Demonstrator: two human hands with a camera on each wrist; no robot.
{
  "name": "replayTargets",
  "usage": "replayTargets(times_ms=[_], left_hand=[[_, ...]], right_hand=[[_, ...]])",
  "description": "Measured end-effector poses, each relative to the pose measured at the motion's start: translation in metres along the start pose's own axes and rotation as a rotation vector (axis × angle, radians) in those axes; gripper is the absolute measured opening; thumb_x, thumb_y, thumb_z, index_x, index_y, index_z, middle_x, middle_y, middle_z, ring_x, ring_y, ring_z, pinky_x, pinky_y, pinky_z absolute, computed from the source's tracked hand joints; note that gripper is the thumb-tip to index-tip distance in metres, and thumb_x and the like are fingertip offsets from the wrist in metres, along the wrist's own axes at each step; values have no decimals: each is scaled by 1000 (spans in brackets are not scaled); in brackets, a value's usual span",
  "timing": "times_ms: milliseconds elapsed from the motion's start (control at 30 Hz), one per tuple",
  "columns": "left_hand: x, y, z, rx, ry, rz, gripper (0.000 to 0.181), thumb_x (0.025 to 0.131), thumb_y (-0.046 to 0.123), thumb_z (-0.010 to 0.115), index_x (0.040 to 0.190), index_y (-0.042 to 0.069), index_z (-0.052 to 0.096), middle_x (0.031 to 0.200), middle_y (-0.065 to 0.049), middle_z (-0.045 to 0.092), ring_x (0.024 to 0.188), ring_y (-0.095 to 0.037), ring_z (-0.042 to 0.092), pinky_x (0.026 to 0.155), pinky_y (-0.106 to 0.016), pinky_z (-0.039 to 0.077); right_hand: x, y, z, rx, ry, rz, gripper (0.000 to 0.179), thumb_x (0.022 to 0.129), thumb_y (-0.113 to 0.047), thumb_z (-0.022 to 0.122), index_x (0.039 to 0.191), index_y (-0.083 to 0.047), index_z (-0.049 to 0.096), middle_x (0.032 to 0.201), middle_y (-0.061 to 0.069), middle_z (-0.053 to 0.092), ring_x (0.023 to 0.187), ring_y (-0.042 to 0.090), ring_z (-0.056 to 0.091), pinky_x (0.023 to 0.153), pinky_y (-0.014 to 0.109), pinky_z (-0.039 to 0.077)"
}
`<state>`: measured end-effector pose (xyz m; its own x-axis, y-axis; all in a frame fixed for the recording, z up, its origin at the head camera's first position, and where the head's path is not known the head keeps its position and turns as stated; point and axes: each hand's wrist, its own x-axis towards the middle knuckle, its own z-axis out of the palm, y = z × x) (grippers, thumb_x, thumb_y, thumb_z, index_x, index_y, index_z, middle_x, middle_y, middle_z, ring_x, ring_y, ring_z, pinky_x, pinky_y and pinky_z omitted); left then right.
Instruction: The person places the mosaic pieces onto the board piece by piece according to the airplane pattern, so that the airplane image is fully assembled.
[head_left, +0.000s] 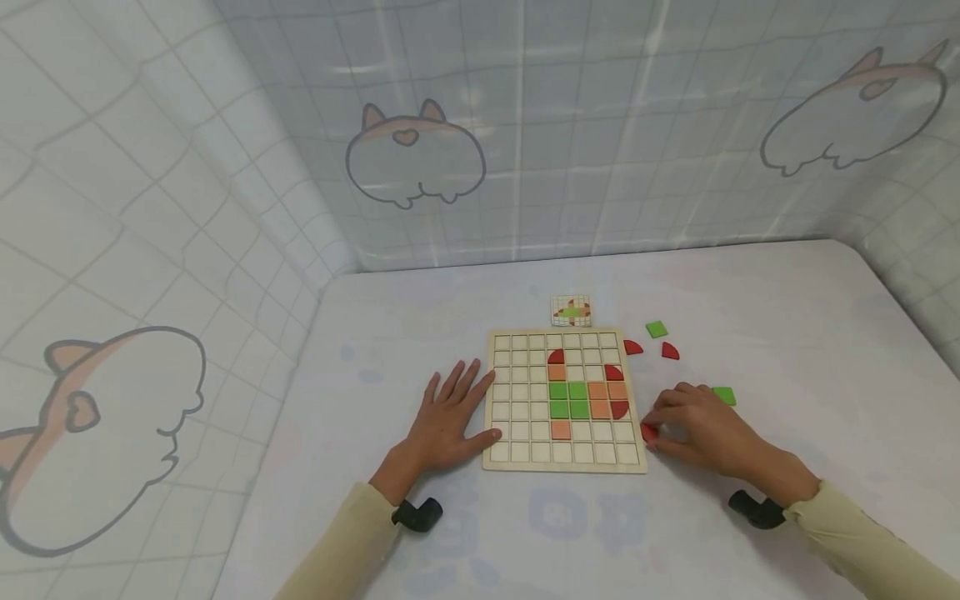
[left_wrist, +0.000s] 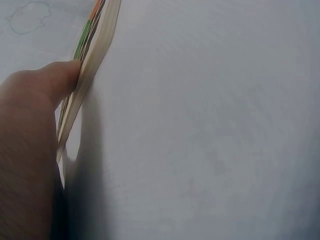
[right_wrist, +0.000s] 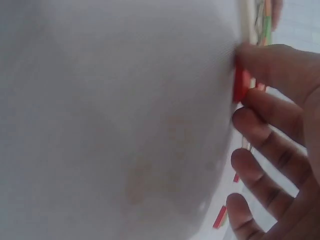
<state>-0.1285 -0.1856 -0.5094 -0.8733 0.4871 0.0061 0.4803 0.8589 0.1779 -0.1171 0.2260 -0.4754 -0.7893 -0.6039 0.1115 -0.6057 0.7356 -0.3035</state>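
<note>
In the head view, lower centre, one gridded board (head_left: 520, 410) carries four green squares (head_left: 558, 390), five orange squares (head_left: 561, 430) and three red quarter-circles (head_left: 556, 357). Right of centre are two off-board green squares (head_left: 656, 329) and three off-board red quarter-circles (head_left: 671, 351). There are two hands (head_left: 450, 421), one patterned card (head_left: 571, 310) mid-frame, two black wrist devices (head_left: 418, 515) low down and three animal drawings (head_left: 416, 158): left, upper middle, upper right.

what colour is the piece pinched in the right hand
Red; the piece in the right hand shows best in the right wrist view.
</note>
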Motion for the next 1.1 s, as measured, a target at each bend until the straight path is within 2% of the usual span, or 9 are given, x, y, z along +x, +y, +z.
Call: replayTargets(times_ms=[200, 333, 467, 667, 900, 1100], left_hand=[[-1, 0, -1, 2, 5, 0, 86, 92, 72, 36, 159, 24, 15, 164, -5, 8, 149, -28, 4, 114, -59, 7], [0, 0, 0, 6, 8, 6, 86, 92, 73, 35, 160, 24, 15, 164, -5, 8, 149, -28, 4, 113, -60, 7], [0, 0, 0, 8, 16, 5, 86, 92, 73, 36, 159, 24, 15, 164, -6, 9, 149, -28, 4, 113, -60, 7], [-1, 1, 0, -1, 5, 1, 86, 92, 73, 34, 160, 24, 14, 164, -5, 8, 150, -27, 3, 114, -59, 5], [-1, 0, 0, 4, 10, 4, 86, 92, 73, 34, 160, 24, 14, 164, -5, 8, 149, -28, 4, 114, -59, 6], [0, 0, 0, 8, -5, -3, 86, 91, 74, 32, 160, 26, 12, 164, -4, 6, 150, -27, 2, 114, -59, 5]], right_hand=[[6, -3, -3, 125, -45, 64, 23, 74, -12, 86, 89, -23, 72, 81, -21, 57, 76, 5, 49, 69, 29, 46], [12, -7, -5, 218, -33, 99, 22, 76, -6, 84, 92, -17, 74, 81, -17, 62, 70, 4, 52, 63, 23, 49], [19, -13, -4, 293, 4, 75, 22, 77, -5, 83, 97, -12, 75, 86, -13, 67, 72, 3, 56, 65, 22, 52], [28, -31, 7, 428, -27, -9, 21, 82, -3, 78, 102, -10, 75, 95, -9, 69, 80, 4, 60, 70, 23, 54], [38, -51, 26, 607, 55, -127, 20, 83, 3, 76, 98, -11, 75, 92, -9, 68, 81, 7, 61, 68, 24, 54], [45, -69, 37, 638, 83, -108, 23, 81, 3, 77, 95, -15, 75, 89, -11, 67, 79, 6, 60, 67, 24, 54]])
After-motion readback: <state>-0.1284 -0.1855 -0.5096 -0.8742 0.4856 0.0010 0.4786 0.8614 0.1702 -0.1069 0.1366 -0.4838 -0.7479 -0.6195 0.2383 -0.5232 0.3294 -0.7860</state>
